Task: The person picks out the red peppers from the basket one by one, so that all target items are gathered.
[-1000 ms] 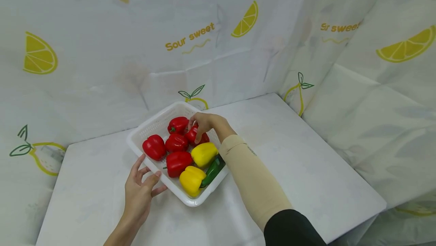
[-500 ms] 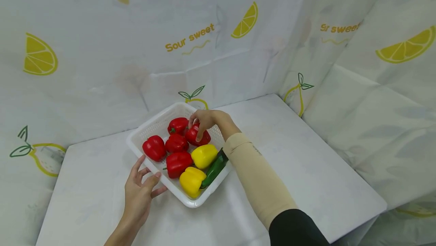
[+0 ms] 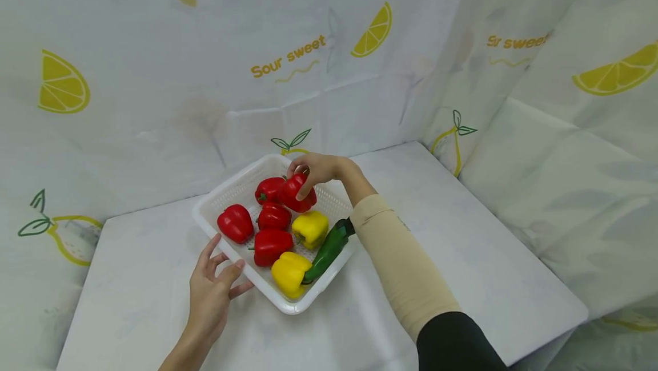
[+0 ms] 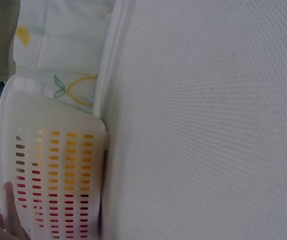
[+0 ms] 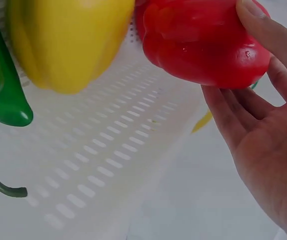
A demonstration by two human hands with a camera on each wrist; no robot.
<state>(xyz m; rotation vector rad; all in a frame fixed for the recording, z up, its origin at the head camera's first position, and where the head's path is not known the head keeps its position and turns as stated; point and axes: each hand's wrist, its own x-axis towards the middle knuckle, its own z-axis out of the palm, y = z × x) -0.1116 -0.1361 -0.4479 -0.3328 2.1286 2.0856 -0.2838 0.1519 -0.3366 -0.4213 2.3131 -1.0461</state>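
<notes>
A white plastic basket (image 3: 208, 220) holds several red bell peppers (image 3: 235, 224), a yellow bell pepper (image 3: 289, 274) near its front corner and another yellow bell pepper (image 3: 311, 228) behind. A dark green zucchini-like vegetable (image 3: 330, 250) leans along the right wall. My left hand (image 3: 211, 294) holds the basket's left rim, thumb at the top edge and a finger along the perforated wall (image 4: 58, 165). My right hand (image 3: 320, 170) grips a red bell pepper (image 5: 208, 45) over the back right, thumb on one side and fingers on the other. In the head view it overlaps another red pepper (image 3: 269, 189).
The basket stands on a white table (image 3: 432, 245) close to its back edge. Behind and to the right hangs a pale curtain (image 3: 205, 63) printed with lemons. My right forearm passes over the basket's right side.
My right hand has raised the red bell pepper and shifted slightly back and right. The rear yellow pepper has turned, and the red one beside it has shifted. My left hand stays put.
</notes>
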